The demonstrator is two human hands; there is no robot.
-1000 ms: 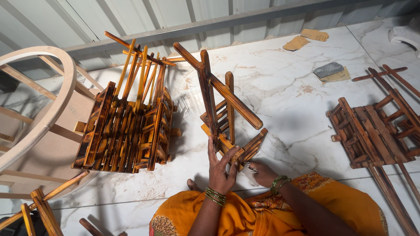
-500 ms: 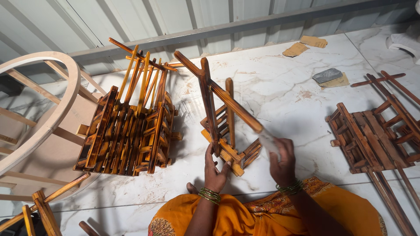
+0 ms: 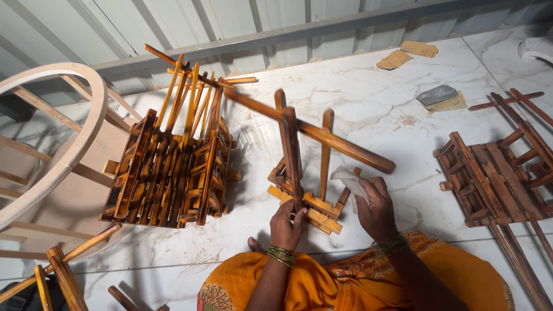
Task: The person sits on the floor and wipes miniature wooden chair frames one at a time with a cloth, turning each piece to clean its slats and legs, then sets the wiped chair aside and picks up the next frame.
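Far left: a curved pale wooden frame (image 3: pixel 55 138) stood at the edge of the white marble floor (image 3: pixel 374 103), clear of where we sat. A few loose sticks (image 3: pixel 63 276) lay below it.

Next over, a stack of folded dark-stained wooden racks (image 3: pixel 167 173) stood on edge, packed tight side by side, long legs poking up toward the wall; probably parked that way to save space and keep them in reach.

Centre: the wooden folding rack (image 3: pixel 302 173) we were handling stood on the floor just ahead of our knees, partly opened, its long bar (image 3: pixel 322 135) slanting up-left to down-right. Our left hand (image 3: pixel 287 222) was clamped around an upright slat near the base, seemingly to keep the piece steady and tilted toward us. Our right hand (image 3: pixel 374 207) gripped a bunched pale cloth (image 3: pixel 351 181), pressed against the lower slats just under the long bar; looked like a wiping or rubbing hold.

Orange garment (image 3: pixel 345 282) across our lap, green bangles (image 3: pixel 281 254) on both wrists.

Right: another rack (image 3: pixel 489 178) lay flat on the floor, well apart from the one in hand, with long sticks (image 3: pixel 518 247) running past it. Upper right, a grey block on tan sheets (image 3: pixel 439 97) and more tan scraps (image 3: pixel 406 55) sat near the wall.
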